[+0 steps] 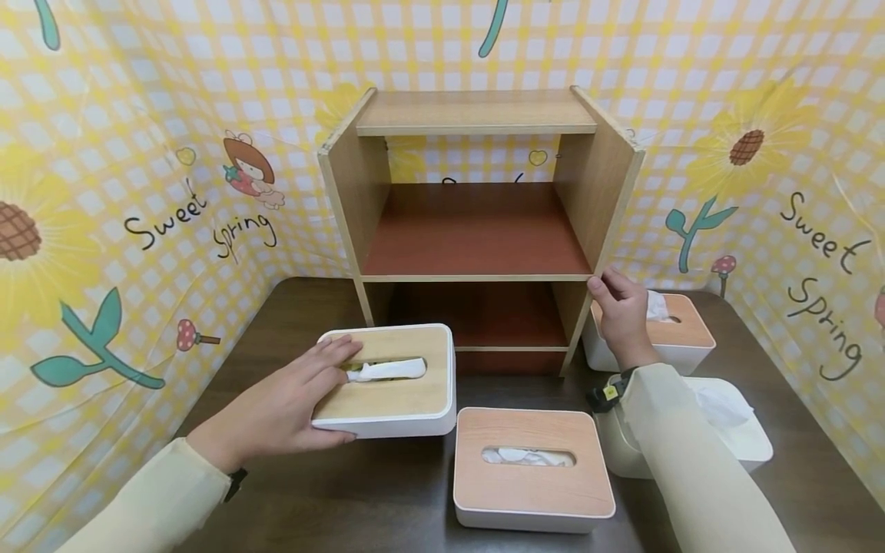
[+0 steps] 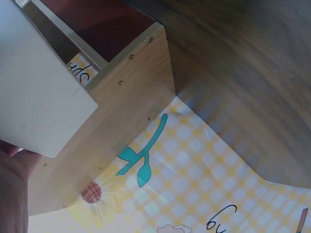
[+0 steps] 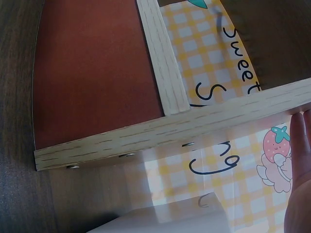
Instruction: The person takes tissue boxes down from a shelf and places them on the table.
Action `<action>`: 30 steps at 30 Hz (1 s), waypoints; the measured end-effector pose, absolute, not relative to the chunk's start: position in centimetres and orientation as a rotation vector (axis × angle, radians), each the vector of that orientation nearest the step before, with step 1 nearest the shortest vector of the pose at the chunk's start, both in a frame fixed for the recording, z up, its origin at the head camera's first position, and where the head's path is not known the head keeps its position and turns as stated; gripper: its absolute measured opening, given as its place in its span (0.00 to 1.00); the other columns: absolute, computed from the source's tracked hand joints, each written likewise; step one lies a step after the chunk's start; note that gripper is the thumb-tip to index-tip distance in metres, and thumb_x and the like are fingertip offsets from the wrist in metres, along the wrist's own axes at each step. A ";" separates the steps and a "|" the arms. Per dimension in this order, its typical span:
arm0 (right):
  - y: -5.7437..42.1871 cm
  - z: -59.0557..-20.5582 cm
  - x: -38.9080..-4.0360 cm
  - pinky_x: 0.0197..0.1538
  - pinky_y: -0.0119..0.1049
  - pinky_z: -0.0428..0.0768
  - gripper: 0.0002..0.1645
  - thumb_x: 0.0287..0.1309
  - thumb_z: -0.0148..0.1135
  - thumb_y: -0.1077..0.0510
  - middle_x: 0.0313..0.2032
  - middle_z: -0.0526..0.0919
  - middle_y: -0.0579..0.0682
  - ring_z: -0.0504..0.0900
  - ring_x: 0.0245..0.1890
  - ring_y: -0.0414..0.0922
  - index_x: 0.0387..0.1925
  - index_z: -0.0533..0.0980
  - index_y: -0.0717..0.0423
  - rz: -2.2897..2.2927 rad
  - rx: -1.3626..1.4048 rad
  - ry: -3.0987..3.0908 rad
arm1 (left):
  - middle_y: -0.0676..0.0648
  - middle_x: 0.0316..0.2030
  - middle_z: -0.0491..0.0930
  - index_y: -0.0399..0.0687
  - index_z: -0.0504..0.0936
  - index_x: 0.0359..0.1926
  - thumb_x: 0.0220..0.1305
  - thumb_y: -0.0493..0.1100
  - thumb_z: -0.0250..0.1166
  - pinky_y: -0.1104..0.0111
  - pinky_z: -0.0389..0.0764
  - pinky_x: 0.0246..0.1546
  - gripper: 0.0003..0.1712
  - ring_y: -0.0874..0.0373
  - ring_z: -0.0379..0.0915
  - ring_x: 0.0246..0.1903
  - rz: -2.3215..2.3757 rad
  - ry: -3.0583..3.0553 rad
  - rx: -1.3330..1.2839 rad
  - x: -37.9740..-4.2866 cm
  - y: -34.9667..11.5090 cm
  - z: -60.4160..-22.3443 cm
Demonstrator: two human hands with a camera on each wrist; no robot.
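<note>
My left hand [image 1: 304, 388] grips a white tissue box [image 1: 387, 407] with a pale wooden lid, fingers across the top and thumb at its near side. That box is lifted before the lower left front of a wooden shelf unit [image 1: 477, 278]; in the left wrist view its white underside [image 2: 43, 87] overlaps the unit's side panel [image 2: 131, 111]. My right hand [image 1: 622, 319] touches the front edge of the unit's right panel, at the middle board's height. Seen from the right wrist, fingers [image 3: 299, 141] lie straight along the panel's outer face.
A second wooden-lidded tissue box [image 1: 532, 491] stands at the front of the dark table [image 1: 325, 499]. Right of the unit are another wooden-lidded box [image 1: 681, 330] and a white box [image 1: 754, 449] under my right forearm. Checkered cloth [image 1: 207, 100] hangs around the table.
</note>
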State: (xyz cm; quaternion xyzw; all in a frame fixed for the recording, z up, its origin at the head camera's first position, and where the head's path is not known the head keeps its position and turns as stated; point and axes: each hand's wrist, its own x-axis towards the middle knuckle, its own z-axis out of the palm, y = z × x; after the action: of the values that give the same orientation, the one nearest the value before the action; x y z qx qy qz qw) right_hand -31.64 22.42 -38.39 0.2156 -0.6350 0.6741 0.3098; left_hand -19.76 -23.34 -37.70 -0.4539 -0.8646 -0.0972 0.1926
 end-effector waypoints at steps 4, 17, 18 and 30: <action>22.4 -38.4 -31.7 0.37 0.26 0.75 0.21 0.59 0.57 0.75 0.26 0.78 0.39 0.75 0.28 0.33 0.30 0.83 0.45 1.786 0.563 -1.686 | 0.37 0.66 0.65 0.42 0.76 0.42 0.51 0.64 0.72 0.55 0.56 0.67 0.32 0.42 0.60 0.66 -0.284 -2.387 -1.285 -19.6 -23.8 -38.0; 23.1 -38.6 -32.3 0.42 0.26 0.77 0.14 0.60 0.58 0.72 0.36 0.85 0.38 0.79 0.35 0.34 0.45 0.83 0.64 1.776 0.515 -1.717 | 0.38 0.66 0.66 0.43 0.76 0.41 0.49 0.63 0.73 0.58 0.55 0.67 0.32 0.42 0.62 0.65 -0.288 -2.365 -1.306 -19.1 -24.8 -38.7; 23.2 -38.9 -32.6 0.42 0.26 0.77 0.13 0.60 0.59 0.71 0.36 0.85 0.39 0.79 0.35 0.34 0.45 0.83 0.62 1.785 0.510 -1.709 | 0.38 0.66 0.66 0.43 0.76 0.41 0.49 0.63 0.73 0.58 0.56 0.67 0.32 0.42 0.63 0.64 -0.283 -2.366 -1.308 -19.1 -24.9 -38.8; 23.5 -40.5 -33.5 0.41 0.26 0.77 0.19 0.60 0.58 0.73 0.34 0.85 0.39 0.78 0.33 0.34 0.39 0.85 0.46 1.803 0.501 -1.723 | 0.37 0.65 0.67 0.42 0.77 0.43 0.48 0.63 0.74 0.59 0.54 0.68 0.33 0.39 0.64 0.63 -0.301 -2.355 -1.304 -17.9 -25.9 -40.0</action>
State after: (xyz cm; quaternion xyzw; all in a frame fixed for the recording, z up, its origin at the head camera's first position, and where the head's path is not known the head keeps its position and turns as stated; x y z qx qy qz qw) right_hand -33.47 23.53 -40.53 0.1881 -0.6473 0.6773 0.2948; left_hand -17.86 -25.85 -39.98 -0.4701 -0.8492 -0.1085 0.2147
